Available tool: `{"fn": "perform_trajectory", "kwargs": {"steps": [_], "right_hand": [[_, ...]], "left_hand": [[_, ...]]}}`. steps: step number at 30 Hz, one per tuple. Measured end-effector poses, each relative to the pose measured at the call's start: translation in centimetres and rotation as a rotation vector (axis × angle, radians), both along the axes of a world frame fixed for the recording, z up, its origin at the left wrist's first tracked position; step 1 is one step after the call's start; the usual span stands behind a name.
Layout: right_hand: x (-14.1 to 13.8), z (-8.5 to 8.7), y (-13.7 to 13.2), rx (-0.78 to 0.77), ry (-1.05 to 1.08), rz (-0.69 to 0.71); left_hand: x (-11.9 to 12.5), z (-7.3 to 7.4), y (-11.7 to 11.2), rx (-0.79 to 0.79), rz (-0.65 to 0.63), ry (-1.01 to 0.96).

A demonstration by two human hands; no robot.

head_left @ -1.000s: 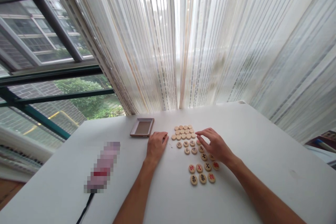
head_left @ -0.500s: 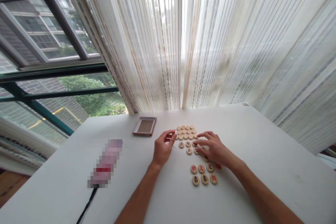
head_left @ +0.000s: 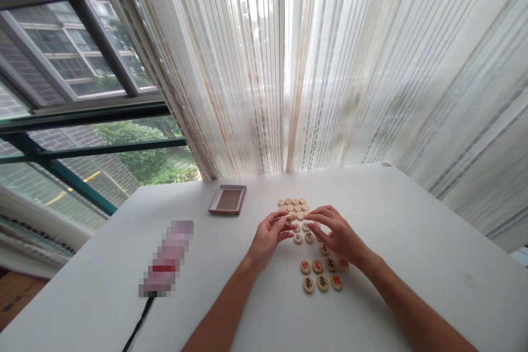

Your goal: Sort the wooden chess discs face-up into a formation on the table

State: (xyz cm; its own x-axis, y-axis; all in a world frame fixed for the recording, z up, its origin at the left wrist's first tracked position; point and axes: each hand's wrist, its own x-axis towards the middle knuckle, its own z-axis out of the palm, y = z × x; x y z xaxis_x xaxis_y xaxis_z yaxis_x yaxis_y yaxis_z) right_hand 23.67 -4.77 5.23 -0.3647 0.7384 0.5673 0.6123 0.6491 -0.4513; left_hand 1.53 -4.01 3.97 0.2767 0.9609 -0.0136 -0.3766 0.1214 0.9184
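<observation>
Between the thumb and fingers of my left hand [head_left: 266, 234] is a round wooden Chinese chess piece [head_left: 289, 220] with a dark character, tilted toward me. My right hand [head_left: 336, 234] hovers over the pieces on its side with fingers apart, and it partly hides a few of them. Behind both hands lie blank-topped pieces [head_left: 295, 202] packed in rows. Below my fingers sit character-up pieces [head_left: 309, 237]. Nearer to me are two rows with red and black characters, including a black-marked piece [head_left: 308, 284] and a red-marked piece [head_left: 336, 282].
A shallow open box [head_left: 227, 199] stands at the back left of the white table [head_left: 198, 319]. A blurred pink object [head_left: 167, 258] with a black cable [head_left: 140, 323] lies on the left. Striped curtains [head_left: 284, 66] hang along the table's far edge.
My left hand has moved slightly right and taken hold of a dark-marked piece, lifting it from the front row. My right hand has shifted only a little, its fingers uncovering some pieces.
</observation>
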Motion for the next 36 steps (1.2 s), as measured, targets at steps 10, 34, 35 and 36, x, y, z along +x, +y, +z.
{"fn": "perform_trajectory", "kwargs": {"steps": [10,34,35,36], "right_hand": [[-1.6,0.4,-1.1,0.021,0.097,0.092],[-1.8,0.0,-1.4,-0.107,0.09,0.195],[-1.8,-0.1,-1.4,-0.115,0.097,0.184],[-1.7,-0.3,-1.3,-0.124,0.103,0.172]], "left_hand": [[0.7,0.2,-1.2,0.048,-0.164,0.051],[0.7,0.0,-1.0,0.111,-0.125,0.147],[0.7,0.0,-1.0,0.116,-0.124,0.148],[0.7,-0.1,-1.0,0.12,-0.123,0.151]]}}
